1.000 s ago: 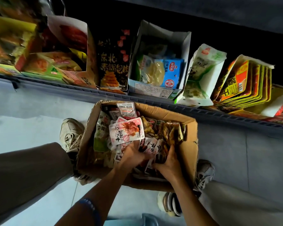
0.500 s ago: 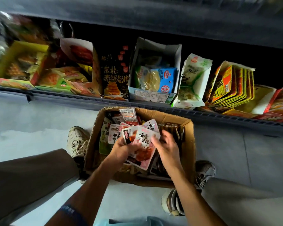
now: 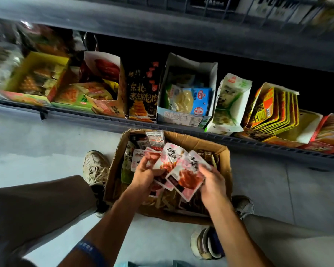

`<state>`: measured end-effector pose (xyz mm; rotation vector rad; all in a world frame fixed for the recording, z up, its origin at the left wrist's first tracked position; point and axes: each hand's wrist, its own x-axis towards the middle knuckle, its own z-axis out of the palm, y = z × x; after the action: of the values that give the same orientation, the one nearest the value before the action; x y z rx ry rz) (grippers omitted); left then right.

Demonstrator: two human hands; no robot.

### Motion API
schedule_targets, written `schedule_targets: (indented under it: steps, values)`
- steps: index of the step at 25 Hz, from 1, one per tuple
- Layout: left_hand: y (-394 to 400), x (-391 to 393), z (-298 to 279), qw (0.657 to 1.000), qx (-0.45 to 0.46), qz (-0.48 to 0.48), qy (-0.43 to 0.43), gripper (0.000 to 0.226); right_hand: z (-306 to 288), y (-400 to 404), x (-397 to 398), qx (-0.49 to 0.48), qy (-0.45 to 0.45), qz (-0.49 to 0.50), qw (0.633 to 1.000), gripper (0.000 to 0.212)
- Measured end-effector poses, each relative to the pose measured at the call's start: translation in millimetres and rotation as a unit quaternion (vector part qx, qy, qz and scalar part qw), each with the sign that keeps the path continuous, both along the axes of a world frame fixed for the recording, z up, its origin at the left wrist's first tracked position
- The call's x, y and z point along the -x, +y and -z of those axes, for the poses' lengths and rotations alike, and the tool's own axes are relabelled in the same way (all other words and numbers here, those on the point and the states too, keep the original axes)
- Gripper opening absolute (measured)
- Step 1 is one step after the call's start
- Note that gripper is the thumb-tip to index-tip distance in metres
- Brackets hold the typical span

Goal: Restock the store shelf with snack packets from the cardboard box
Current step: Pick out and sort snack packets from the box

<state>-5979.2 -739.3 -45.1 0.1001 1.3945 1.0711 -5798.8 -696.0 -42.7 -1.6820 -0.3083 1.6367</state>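
An open cardboard box (image 3: 223, 164) sits on the floor between my feet, full of small snack packets. Over it I hold a fanned bunch of white-and-pink snack packets (image 3: 183, 170) with red food pictures. My left hand (image 3: 145, 172) grips the bunch at its left side, fingers curled round the packets. My right hand (image 3: 212, 180) grips the right edge of the front packet. Just beyond the box runs the low store shelf (image 3: 258, 143), lined with open display cartons.
On the shelf stand a yellow tray (image 3: 37, 60), a black packet carton (image 3: 143, 93), a white carton with blue packets (image 3: 189, 89), a green-white carton (image 3: 231, 105) and yellow-red packs (image 3: 274, 108). An upper shelf board (image 3: 162, 27) overhangs. My shoes (image 3: 94, 166) flank the box on the grey floor.
Both hands dug into the box a second ago; since then they have lifted a bunch of white-and-pink packets out and fanned it above the box. The camera view has tilted up slightly.
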Motion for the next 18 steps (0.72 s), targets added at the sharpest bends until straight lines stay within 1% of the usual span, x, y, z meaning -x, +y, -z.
schedule_targets:
  steps: [1, 2, 3, 4, 5, 6, 7, 8, 9, 10, 11, 12, 13, 14, 15, 16, 17, 18]
  values:
    - [-2, -1, 2, 1.000, 0.008, 0.027, -0.013, 0.045, 1, 2, -4, -0.019, -0.013, 0.006, 1.000, 0.017]
    - [-4, -5, 5, 0.997, 0.018, 0.061, -0.034, 0.050, 2, 2, -7, -0.032, -0.057, -0.027, 0.997, 0.016]
    - [-5, -10, 9, 0.994, 0.030, 0.094, -0.054, 0.051, 4, -2, -5, -0.044, -0.120, -0.091, 0.988, 0.014]
    - [-8, -15, 11, 0.989, 0.038, 0.126, -0.073, 0.047, 4, -8, -1, -0.054, -0.189, -0.158, 0.968, 0.014]
    - [-11, -20, 11, 0.982, 0.037, 0.159, -0.092, 0.038, 7, -16, 6, -0.056, -0.244, -0.216, 0.944, 0.019]
    - [-15, -23, 13, 0.976, 0.030, 0.198, -0.087, 0.031, 13, -22, 11, -0.052, -0.262, -0.244, 0.932, 0.025]
    - [-18, -25, 13, 0.971, 0.015, 0.228, -0.066, 0.030, 19, -27, 16, -0.050, -0.254, -0.255, 0.932, 0.028]
    - [-21, -24, 14, 0.973, 0.010, 0.230, -0.012, 0.031, 24, -29, 22, -0.054, -0.242, -0.257, 0.934, 0.027]
    - [-22, -21, 14, 0.977, 0.020, 0.206, 0.049, 0.030, 27, -28, 30, -0.073, -0.247, -0.259, 0.931, 0.025]
    - [-22, -15, 11, 0.983, 0.045, 0.151, 0.090, 0.026, 31, -25, 39, -0.101, -0.286, -0.271, 0.913, 0.025]
    - [-22, -6, 11, 0.988, 0.077, 0.077, 0.107, 0.026, 35, -19, 49, -0.135, -0.345, -0.288, 0.883, 0.025]
    - [-23, 6, 11, 0.989, 0.098, 0.014, 0.113, 0.029, 40, -11, 60, -0.174, -0.400, -0.314, 0.843, 0.026]
    - [-25, 20, 13, 0.984, 0.112, -0.035, 0.132, 0.032, 46, -2, 71, -0.207, -0.431, -0.351, 0.805, 0.030]
    - [-28, 34, 16, 0.980, 0.123, -0.055, 0.147, 0.038, 55, 7, 83, -0.218, -0.445, -0.405, 0.769, 0.039]
    - [-31, 44, 17, 0.977, 0.130, -0.067, 0.158, 0.043, 65, 13, 93, -0.204, -0.454, -0.464, 0.733, 0.054]
    - [-34, 50, 16, 0.976, 0.131, -0.074, 0.160, 0.043, 75, 18, 102, -0.176, -0.459, -0.502, 0.711, 0.068]
    - [-37, 53, 14, 0.977, 0.122, -0.079, 0.158, 0.038, 83, 20, 110, -0.149, -0.455, -0.518, 0.709, 0.078]
    - [-38, 54, 13, 0.977, 0.120, -0.076, 0.160, 0.030, 88, 22, 116, -0.135, -0.444, -0.514, 0.721, 0.081]
